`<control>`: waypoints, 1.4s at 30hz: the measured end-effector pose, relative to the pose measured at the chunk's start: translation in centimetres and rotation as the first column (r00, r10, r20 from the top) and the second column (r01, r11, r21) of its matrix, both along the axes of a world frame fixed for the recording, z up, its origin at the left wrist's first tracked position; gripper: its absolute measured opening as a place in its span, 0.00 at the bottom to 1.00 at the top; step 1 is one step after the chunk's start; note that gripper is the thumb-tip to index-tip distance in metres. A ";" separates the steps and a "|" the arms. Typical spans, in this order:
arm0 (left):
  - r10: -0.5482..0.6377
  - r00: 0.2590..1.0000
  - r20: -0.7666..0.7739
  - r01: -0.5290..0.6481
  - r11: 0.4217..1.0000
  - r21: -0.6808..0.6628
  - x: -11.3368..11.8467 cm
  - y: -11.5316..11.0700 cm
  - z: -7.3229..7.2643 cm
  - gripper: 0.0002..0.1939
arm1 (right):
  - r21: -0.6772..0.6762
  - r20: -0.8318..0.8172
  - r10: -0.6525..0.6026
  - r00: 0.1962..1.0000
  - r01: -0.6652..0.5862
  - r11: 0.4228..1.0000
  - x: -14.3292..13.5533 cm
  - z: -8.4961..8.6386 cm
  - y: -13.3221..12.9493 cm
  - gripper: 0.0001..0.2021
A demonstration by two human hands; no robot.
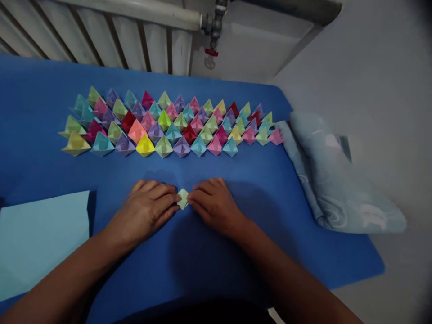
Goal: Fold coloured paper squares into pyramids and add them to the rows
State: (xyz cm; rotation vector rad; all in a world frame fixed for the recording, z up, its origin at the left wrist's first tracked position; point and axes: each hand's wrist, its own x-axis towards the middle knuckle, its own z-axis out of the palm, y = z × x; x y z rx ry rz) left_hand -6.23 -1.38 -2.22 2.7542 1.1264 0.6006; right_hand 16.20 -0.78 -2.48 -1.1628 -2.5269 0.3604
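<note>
A small pale green folded paper [182, 199] lies between my two hands, near the middle of the blue surface. My left hand [150, 202] pinches its left corner between thumb and fingers. On the opposite corner my right hand [212, 201] closes its fingertips in the same way. The paper looks like a flat diamond with a crease down its middle; its side corners are hidden under my fingers. Beyond my hands stand several rows of folded paper boats [164, 147] in green, blue, purple, pink, red and yellow.
A light blue sheet or box [43, 243] lies at the left on the blue surface [135, 279]. At the right a folded grey-blue blanket [324, 171] rests against the wall. A white radiator [128, 40] and a valve with a red handle [211, 52] are behind.
</note>
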 end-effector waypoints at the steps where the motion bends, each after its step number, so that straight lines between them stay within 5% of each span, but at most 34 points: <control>1: 0.002 1.000 0.004 -0.002 1.000 0.003 0.1 0.0 0.0 0.11 | 0.003 0.012 0.000 1.000 0.000 1.000 -0.1 -0.1 0.0 0.12; 12: 0.024 0.999 0.031 -0.025 1.000 0.019 0.5 0.0 -0.5 0.10 | -0.016 0.049 -0.044 0.998 0.045 0.999 -0.6 -0.2 -0.2 0.13; 26: 0.059 0.998 0.029 -0.061 0.995 0.072 1.1 -0.3 -0.4 0.11 | -0.082 -0.123 -0.054 0.991 0.044 0.996 -0.6 0.1 -0.4 0.06; 42: 0.147 0.989 0.019 -0.147 0.989 -0.030 1.4 -0.3 -0.4 0.16 | -0.069 -0.042 -0.106 0.993 0.103 0.992 -0.8 -0.1 -0.5 0.10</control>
